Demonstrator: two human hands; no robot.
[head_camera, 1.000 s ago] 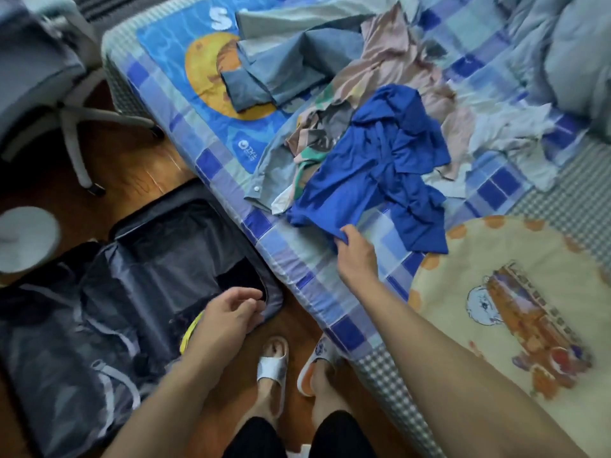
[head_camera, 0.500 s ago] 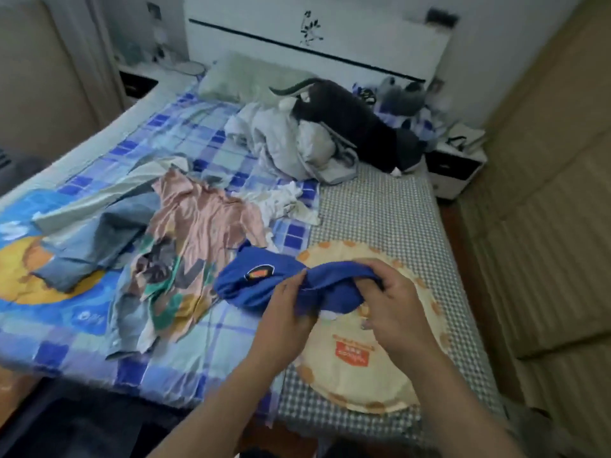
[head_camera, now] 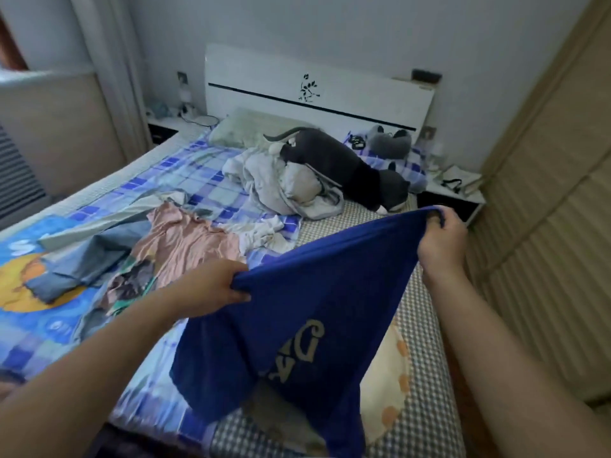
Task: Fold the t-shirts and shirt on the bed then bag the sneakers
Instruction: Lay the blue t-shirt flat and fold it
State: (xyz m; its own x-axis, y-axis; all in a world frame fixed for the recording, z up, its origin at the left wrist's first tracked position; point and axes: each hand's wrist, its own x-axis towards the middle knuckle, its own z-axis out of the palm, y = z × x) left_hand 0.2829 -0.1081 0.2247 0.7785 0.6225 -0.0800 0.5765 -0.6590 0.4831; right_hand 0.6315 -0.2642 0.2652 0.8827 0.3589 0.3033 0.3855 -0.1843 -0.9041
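Both hands are up over the foot end of the bed [head_camera: 426, 385], stretching out a blue t-shirt [head_camera: 307, 312] between them. The left hand [head_camera: 215, 289] has one corner bunched in its fist, the right hand [head_camera: 439, 236] is clenched on the other, held higher. Shirt hangs down, pale lettering showing. A pink t-shirt [head_camera: 185, 239] and a light blue shirt [head_camera: 82, 256] lie crumpled toward the bed's left edge.
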